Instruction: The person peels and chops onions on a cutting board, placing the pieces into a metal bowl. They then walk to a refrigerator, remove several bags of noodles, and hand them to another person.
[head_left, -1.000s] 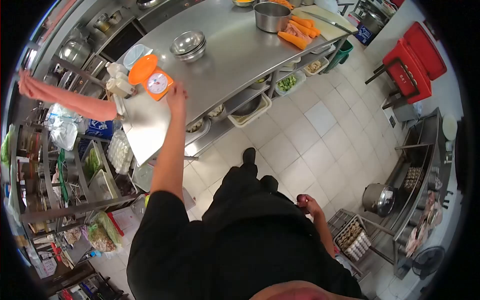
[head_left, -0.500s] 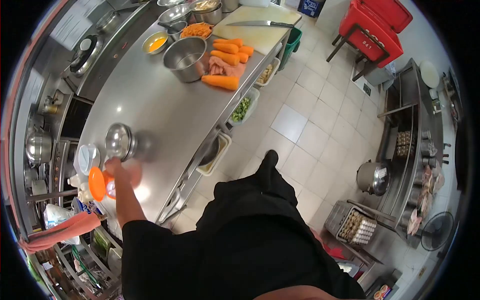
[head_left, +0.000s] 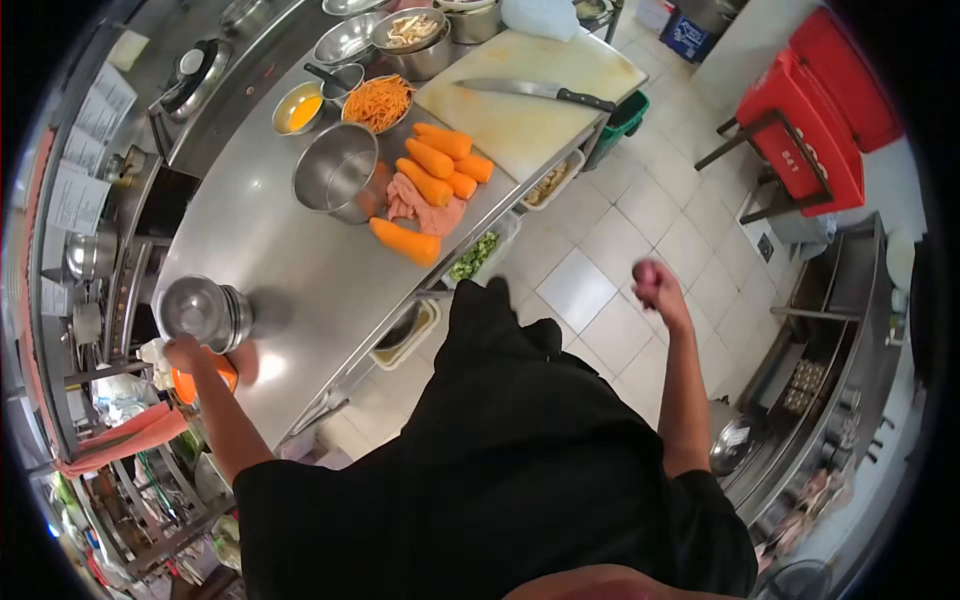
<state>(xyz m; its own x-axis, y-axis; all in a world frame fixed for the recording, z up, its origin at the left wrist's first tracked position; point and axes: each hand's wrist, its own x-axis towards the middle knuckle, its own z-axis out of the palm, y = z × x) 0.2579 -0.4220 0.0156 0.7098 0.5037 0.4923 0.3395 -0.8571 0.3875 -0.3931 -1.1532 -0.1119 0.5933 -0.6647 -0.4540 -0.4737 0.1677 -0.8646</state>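
My left hand (head_left: pixel 183 355) is closed at the near rim of a shiny metal bowl (head_left: pixel 195 308). That bowl sits tilted against other metal bowls (head_left: pixel 238 322) stacked with it at the left end of the steel counter. Just below the hand, partly covered by my wrist, is an orange bowl (head_left: pixel 215 378). My right hand (head_left: pixel 655 286) hangs over the tiled floor on the other side of my body. Its fingers are curled in, and I see nothing in them.
On the steel counter (head_left: pixel 300 255) are a deep metal pot (head_left: pixel 338 180), peeled carrots (head_left: pixel 428 186), a pink cloth (head_left: pixel 405 200), shredded carrot (head_left: pixel 378 103) and a bowl of yellow liquid (head_left: pixel 299 109). A knife (head_left: pixel 540 91) lies on the cutting board (head_left: pixel 490 125). A red cooler (head_left: pixel 800 140) stands right.
My right hand has come into view over the floor. The view has shifted, and the metal bowls now appear further left, with my left hand still at them.
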